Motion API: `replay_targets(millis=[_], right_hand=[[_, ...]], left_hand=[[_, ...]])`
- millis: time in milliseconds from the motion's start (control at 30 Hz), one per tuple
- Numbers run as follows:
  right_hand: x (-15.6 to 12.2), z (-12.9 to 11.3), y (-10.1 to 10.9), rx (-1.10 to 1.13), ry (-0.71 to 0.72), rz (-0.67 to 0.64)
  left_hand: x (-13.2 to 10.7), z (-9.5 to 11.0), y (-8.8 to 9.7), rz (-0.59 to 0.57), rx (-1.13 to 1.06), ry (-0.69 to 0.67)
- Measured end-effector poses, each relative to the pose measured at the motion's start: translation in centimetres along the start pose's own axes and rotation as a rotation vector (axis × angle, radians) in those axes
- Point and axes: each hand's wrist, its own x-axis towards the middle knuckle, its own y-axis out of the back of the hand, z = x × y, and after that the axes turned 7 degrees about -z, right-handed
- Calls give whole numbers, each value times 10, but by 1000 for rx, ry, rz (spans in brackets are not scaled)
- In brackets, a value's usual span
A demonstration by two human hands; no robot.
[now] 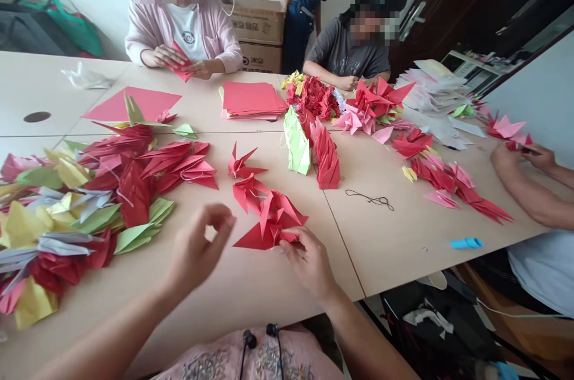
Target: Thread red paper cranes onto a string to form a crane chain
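My right hand [309,260] pinches the edge of a red origami paper crane [264,230] that lies on the table in front of me. Raised to the left of it, my left hand [204,242] has thumb and forefinger pressed together. Whatever is between those fingertips, if anything, is too small to make out. More red cranes [255,192] lie just beyond, touching the held one, and another red crane [242,162] with spread wings sits behind them. A large pile of folded cranes [130,189] in red, green, yellow and grey spreads out left of my left hand.
Red paper sheets [251,99] are stacked at the far side. Flattened green [296,147] and red bundles [325,156] stand near the middle. A dark cord [370,199] and a blue roll [466,243] lie to the right. Other people sit across and at right; one folds red paper [182,63].
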Motion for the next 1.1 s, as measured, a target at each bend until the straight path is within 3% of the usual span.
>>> replay_targets(millis=[133, 267, 433, 600, 833, 1100], right_hand=[[5, -6, -18, 12, 15, -26], [5, -13, -32, 14, 51, -62], [2, -15, -42, -14, 124, -69], [2, -7, -46, -62, 178, -77], [6, -2, -48, -89, 185, -122], [9, -1, -45, -149, 219, -184]], left_hand=[[-30, 10, -12, -172, 166, -119], [-34, 0, -21, -211, 279, -78], [-31, -8, -23, -231, 245, 7], [-29, -5, -22, -268, 25, 139], [-27, 1, -9, -426, -498, 414], [-51, -11, 0, -518, -928, 630]])
